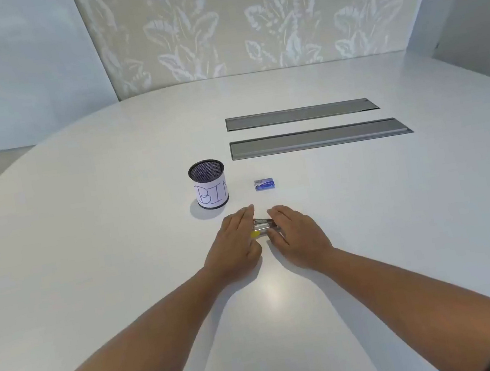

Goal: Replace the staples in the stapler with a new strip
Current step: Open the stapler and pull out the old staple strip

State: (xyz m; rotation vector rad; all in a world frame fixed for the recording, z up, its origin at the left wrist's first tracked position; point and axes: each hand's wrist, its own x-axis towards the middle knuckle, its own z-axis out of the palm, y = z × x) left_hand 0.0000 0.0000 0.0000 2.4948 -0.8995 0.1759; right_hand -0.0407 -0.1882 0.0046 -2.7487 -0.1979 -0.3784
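A small metal stapler with a yellow part lies on the white table, mostly hidden between my hands. My left hand touches its left side with fingers extended. My right hand covers its right side, fingers curled over it. A small blue staple box sits just beyond the hands, closed as far as I can tell.
A black mesh cup with a paper label reading "BIN" stands to the left of the staple box. Two grey cable hatches are set into the table farther back on the right. A patterned wall panel stands behind the table.
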